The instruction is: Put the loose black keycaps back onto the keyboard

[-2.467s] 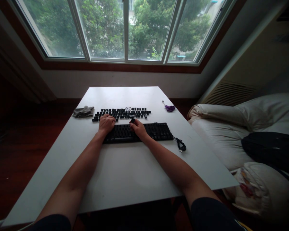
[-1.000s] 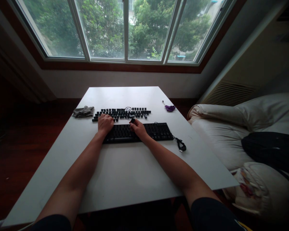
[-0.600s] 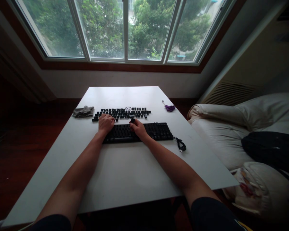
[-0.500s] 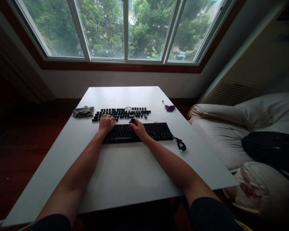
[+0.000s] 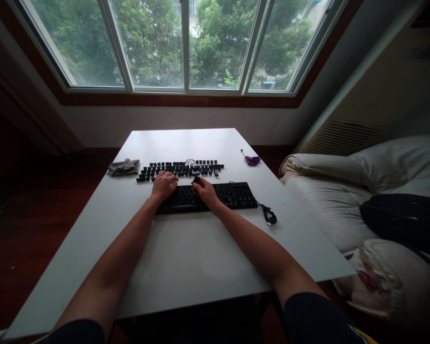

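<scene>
A black keyboard (image 5: 232,195) lies across the middle of the white table (image 5: 186,253). Rows of loose black keycaps (image 5: 181,168) sit just beyond it. My left hand (image 5: 164,185) rests curled on the keyboard's left end, fingers bent down near the keycap rows; what it holds, if anything, is hidden. My right hand (image 5: 205,189) sits over the keyboard's middle, pinching a small black keycap puller (image 5: 197,180) at its fingertips.
A grey cloth (image 5: 123,166) lies at the table's left, a purple brush (image 5: 251,160) at the right. The keyboard's cable and plug (image 5: 268,215) trail right. A white cushion with a dark bag (image 5: 401,220) is at right. Windows fill the far wall.
My left hand has slid a little to the right along the keyboard's back edge. My right hand has kept its place and its pinch.
</scene>
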Motion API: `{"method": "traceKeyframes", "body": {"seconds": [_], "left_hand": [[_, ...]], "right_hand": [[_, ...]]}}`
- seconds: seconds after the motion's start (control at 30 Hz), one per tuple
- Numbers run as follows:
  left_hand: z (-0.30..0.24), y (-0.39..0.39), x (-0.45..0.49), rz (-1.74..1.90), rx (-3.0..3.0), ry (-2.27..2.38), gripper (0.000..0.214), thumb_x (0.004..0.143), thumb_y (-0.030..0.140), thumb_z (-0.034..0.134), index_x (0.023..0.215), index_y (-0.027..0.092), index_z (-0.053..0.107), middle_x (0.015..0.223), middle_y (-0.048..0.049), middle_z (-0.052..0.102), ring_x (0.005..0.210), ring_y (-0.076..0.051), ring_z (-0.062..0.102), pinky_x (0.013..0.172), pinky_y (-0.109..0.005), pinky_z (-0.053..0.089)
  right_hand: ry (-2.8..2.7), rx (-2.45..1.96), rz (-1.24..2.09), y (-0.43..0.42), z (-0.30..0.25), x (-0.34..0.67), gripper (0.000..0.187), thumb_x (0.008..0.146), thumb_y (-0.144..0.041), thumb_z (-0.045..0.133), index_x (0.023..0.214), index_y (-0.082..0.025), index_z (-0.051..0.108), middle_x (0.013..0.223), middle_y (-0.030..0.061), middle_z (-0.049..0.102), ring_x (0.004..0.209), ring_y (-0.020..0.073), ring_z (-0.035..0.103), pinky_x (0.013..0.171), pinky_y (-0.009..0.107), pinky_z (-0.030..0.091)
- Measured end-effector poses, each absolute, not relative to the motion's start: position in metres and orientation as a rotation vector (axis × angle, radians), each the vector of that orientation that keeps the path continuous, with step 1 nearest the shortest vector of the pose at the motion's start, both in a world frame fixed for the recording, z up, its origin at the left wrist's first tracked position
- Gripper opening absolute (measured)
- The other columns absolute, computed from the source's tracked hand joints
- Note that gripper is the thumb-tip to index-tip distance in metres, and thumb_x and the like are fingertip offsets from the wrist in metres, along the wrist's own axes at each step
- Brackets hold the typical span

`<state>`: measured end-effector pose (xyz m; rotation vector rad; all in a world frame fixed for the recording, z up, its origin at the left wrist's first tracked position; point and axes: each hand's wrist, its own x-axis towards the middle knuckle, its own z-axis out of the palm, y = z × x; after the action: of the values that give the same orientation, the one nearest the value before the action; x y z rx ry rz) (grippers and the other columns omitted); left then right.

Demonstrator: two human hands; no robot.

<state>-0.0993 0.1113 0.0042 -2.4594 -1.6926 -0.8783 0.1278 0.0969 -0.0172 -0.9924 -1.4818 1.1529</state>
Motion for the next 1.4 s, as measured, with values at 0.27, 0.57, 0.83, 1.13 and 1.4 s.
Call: {"method": "traceKeyframes", "body": {"seconds": [0.27,0.57,0.83,1.13,1.4], "left_hand": [[-0.003,0.112,-0.093,-0.883,-2.533,-1.667,0.024,0.092,0.027,0.056,0.091,0.024,0.079,0.105,-0.0064,0.074,0.108,-0.028,0.056,0.101,-0.045,0.045],[-0.008,0.114,-0.096,-0.899,-2.539,-1.703,0.024,0.092,0.027,0.056,0.091,0.025,0.08,0.105,-0.0056,0.074,0.106,-0.028,0.055,0.099,-0.044,0.046],[-0.007,0.114,-0.097,-0.9,-2.556,-1.739,0.024,0.092,0.028,0.056,0.092,0.025,0.08,0.106,-0.0054,0.074,0.108,-0.028,0.055,0.1,-0.044,0.046],[-0.005,0.113,-0.097,-0.886,-2.56,-1.755,0.025,0.093,0.03,0.054,0.093,0.025,0.079,0.105,-0.0052,0.075,0.108,-0.028,0.055,0.1,-0.043,0.045],[-0.005,0.113,-0.097,-0.898,-2.566,-1.77,0.025,0.092,0.03,0.055,0.093,0.025,0.079,0.106,-0.006,0.074,0.108,-0.028,0.056,0.101,-0.044,0.046]], "right_hand": [[-1.487,-0.98,1.141,0.099,-0.021,0.128,0.027,0.086,-0.046,0.06,0.095,-0.02,0.063,0.073,-0.0006,0.064,0.06,0.0142,0.06,0.059,0.027,0.047],[-1.479,-1.001,1.116,0.097,-0.017,0.128,0.028,0.086,-0.045,0.06,0.098,-0.021,0.064,0.075,-0.0007,0.063,0.061,0.0146,0.06,0.059,0.027,0.047],[-1.516,-1.081,0.889,0.091,-0.013,0.128,0.024,0.089,-0.04,0.058,0.1,-0.022,0.068,0.079,0.0017,0.066,0.07,0.0181,0.06,0.066,0.029,0.048],[-1.698,-1.052,0.698,0.088,-0.014,0.123,0.022,0.09,-0.033,0.058,0.101,-0.022,0.072,0.094,0.005,0.07,0.083,0.0203,0.062,0.08,0.032,0.048],[-1.626,-1.1,0.755,0.084,-0.008,0.125,0.023,0.091,-0.037,0.056,0.099,-0.022,0.071,0.087,0.0039,0.068,0.078,0.0202,0.059,0.075,0.031,0.047]]}}
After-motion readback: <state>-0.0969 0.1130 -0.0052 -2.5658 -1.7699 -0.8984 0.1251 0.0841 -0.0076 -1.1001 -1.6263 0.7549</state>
